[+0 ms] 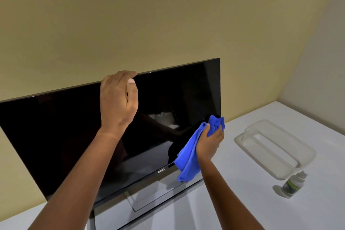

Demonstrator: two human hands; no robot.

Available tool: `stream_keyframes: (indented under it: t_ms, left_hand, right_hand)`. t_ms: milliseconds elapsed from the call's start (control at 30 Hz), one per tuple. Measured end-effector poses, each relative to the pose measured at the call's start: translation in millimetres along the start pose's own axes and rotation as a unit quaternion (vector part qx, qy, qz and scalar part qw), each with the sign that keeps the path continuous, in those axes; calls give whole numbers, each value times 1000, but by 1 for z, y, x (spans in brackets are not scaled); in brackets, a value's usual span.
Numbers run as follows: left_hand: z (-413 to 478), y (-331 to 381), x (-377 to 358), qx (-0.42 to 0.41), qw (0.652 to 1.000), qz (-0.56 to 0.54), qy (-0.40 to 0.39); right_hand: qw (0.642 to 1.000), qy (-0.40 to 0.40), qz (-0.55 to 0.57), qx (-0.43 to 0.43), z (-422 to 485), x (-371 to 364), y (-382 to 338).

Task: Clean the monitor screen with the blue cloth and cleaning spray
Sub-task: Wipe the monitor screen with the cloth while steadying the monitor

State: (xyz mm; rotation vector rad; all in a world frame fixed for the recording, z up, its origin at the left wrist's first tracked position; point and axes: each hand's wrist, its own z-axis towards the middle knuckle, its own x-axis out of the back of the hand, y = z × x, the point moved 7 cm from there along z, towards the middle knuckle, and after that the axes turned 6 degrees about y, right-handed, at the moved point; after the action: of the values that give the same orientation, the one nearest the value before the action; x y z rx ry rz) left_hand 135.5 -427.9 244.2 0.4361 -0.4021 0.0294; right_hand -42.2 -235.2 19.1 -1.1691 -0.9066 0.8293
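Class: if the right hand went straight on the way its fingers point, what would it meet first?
Probably the monitor screen near its right edge, with the blue cloth the right hand holds reaching it first; depth is unclear, so the cloth may already touch.

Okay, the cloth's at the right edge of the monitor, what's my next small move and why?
Probably sweep the blue cloth leftward across the monitor screen. Your right hand holds it bunched against the right edge, the dark area lies to its left, and your left hand grips the top edge to steady it.
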Motion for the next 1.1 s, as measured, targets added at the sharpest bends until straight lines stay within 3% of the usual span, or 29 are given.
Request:
stream_keyframes:
  t_ms: [200,433,533,633,733,933,1100]
  left_hand:
    - [-7,1,6,-52,996,53,-50]
    - [-94,-60,48,-10,985,171,19]
    - [-138,-86,71,74,976,186,81]
    - [-177,-111,87,243,952,133,132]
    - [-208,-131,88,377,915,70,127]
    - [-250,-152,80,577,809,-84,71]
    - [-248,-150,86,569,816,-98,38]
  right_hand:
    - [999,-21,-25,-34,-6,2,6]
    - [996,-61,-50,-42,-22,7,13]
    - [993,-88,-67,-37,-41,9,19]
    - [986,-127,-104,-22,-66,12,26]
    - [972,-180,-149,40,-93,19,27]
    - [891,-315,-248,212,-155,20,9]
    - [782,-432,-323,314,-232,6,-8]
